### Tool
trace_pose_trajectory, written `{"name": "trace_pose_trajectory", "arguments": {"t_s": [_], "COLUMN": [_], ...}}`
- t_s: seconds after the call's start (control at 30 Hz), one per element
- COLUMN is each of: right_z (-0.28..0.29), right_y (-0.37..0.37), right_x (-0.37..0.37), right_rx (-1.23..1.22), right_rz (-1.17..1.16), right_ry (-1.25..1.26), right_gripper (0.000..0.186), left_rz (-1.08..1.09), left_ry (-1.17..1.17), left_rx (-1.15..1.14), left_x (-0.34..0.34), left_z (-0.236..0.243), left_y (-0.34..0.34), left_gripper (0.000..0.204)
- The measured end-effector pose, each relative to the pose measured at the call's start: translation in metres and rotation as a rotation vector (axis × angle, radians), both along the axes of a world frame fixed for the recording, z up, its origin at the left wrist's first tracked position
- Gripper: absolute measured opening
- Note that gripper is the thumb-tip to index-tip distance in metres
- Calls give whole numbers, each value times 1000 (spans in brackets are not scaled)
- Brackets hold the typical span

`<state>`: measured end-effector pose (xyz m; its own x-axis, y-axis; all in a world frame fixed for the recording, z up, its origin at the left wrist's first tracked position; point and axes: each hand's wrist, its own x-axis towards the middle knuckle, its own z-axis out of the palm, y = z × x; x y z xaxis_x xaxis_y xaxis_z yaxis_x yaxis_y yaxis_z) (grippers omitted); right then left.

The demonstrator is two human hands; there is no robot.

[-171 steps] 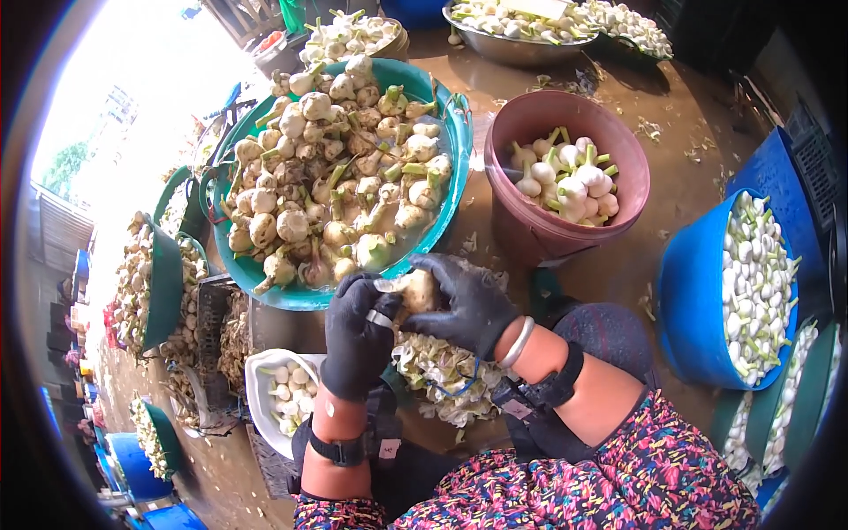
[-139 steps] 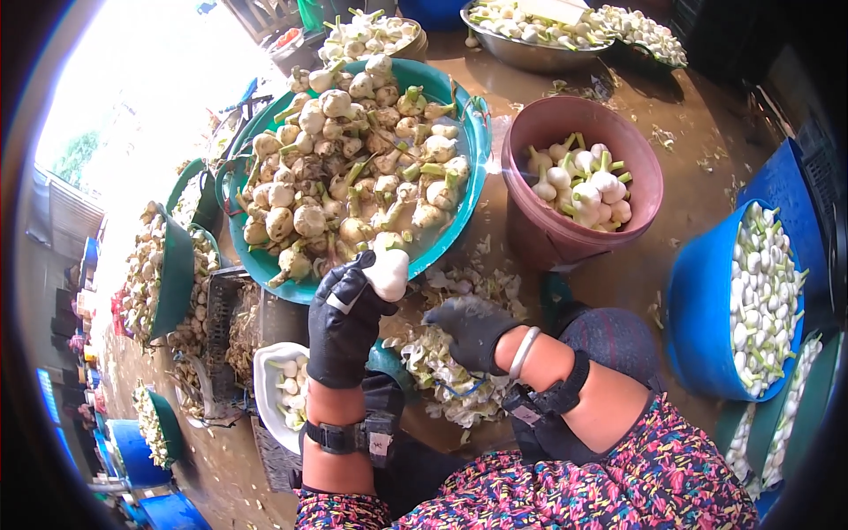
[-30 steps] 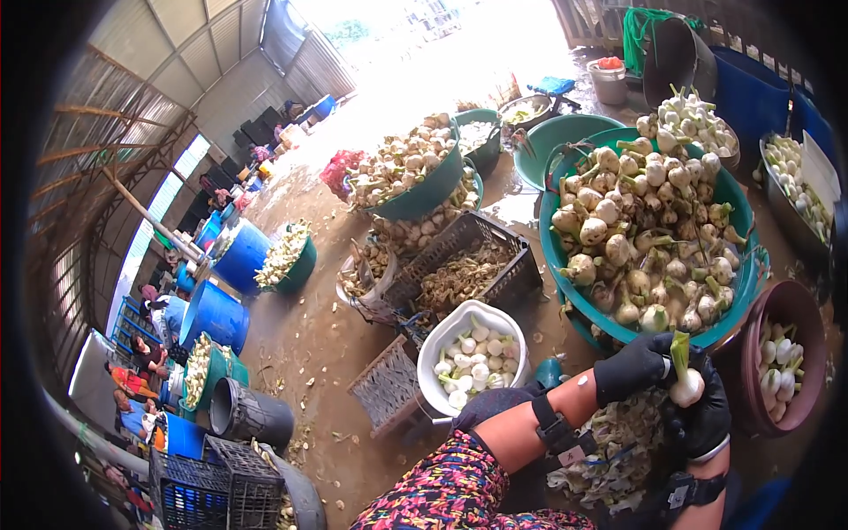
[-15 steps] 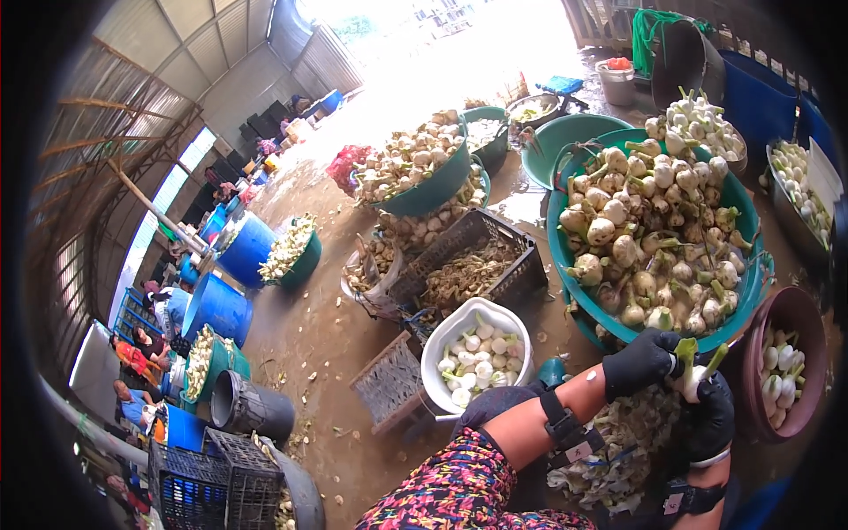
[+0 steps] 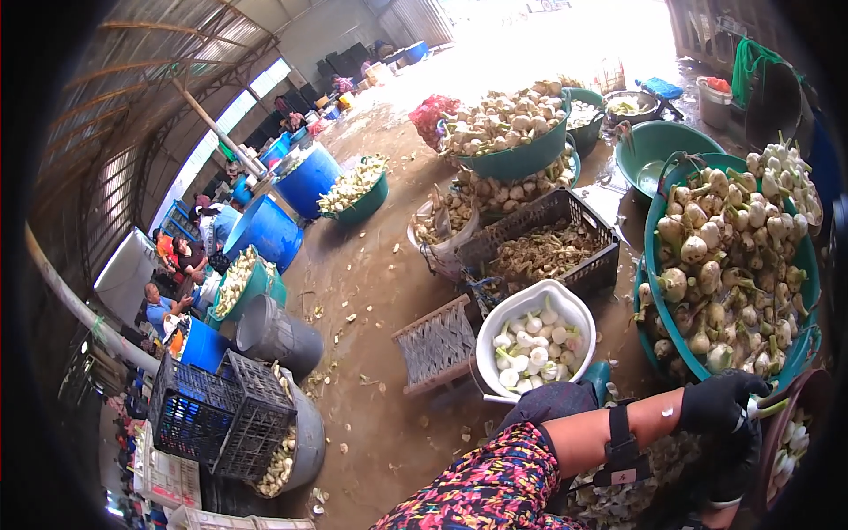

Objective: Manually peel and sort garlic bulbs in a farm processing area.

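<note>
At the right edge, my left hand [image 5: 720,402] in a black glove is closed round a garlic bulb [image 5: 767,407]. Only the bulb's pale neck and green stem show past the fingers. Just below, my right hand [image 5: 735,459], also black-gloved, is close against the left; its fingers are dark and partly hidden. Beside them stands a maroon tub [image 5: 817,393] with peeled white bulbs. Beyond my hands a large teal basin [image 5: 655,256] is heaped with unpeeled garlic [image 5: 707,234]. Pale peelings [image 5: 632,490] lie under my forearms.
A white basin [image 5: 579,305] of peeled bulbs sits by my knee, next to a small woven stool [image 5: 439,344]. Behind are a black crate [image 5: 596,208] of scraps and a heaped green basin [image 5: 521,163]. Blue barrels [image 5: 265,231], stacked crates [image 5: 252,411] and seated people are at left.
The view has swung left, so everything sits further right. My hands have moved from beside the teal basin to the maroon tub's rim with the garlic bulb, which is now mostly covered.
</note>
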<state>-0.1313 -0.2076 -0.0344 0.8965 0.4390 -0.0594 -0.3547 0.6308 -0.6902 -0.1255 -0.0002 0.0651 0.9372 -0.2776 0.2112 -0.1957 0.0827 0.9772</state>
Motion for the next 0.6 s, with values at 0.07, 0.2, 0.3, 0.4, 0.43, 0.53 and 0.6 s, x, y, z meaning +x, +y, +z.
{"name": "trace_pose_trajectory", "arguments": {"t_s": [0.07, 0.2, 0.3, 0.4, 0.43, 0.53, 0.6], "right_z": [9, 34, 42, 66, 71, 56, 40], "right_y": [7, 22, 31, 45, 48, 37, 40], "right_x": [-1, -8, -6, -10, -10, -11, -3], "right_rx": [-124, -488, -353, 159, 353, 511, 318], "right_rz": [-29, -64, 11, 213, 357, 349, 68], "right_ry": [-111, -349, -305, -126, -95, 10, -147], "right_gripper": [42, 43, 42, 40, 39, 38, 39], "left_rz": [-17, -20, 20, -132, -184, -183, -152], "left_ry": [-54, -164, -50, 328, 417, 301, 305], "left_rx": [67, 312, 124, -307, -408, -358, -294], "left_x": [7, 9, 9, 15, 13, 14, 9], "left_z": [-15, -19, -9, 4, 9, -4, 1], "left_y": [-6, -1, 6, 12, 15, 7, 7], "left_gripper": [38, 28, 21, 17, 18, 18, 17]}}
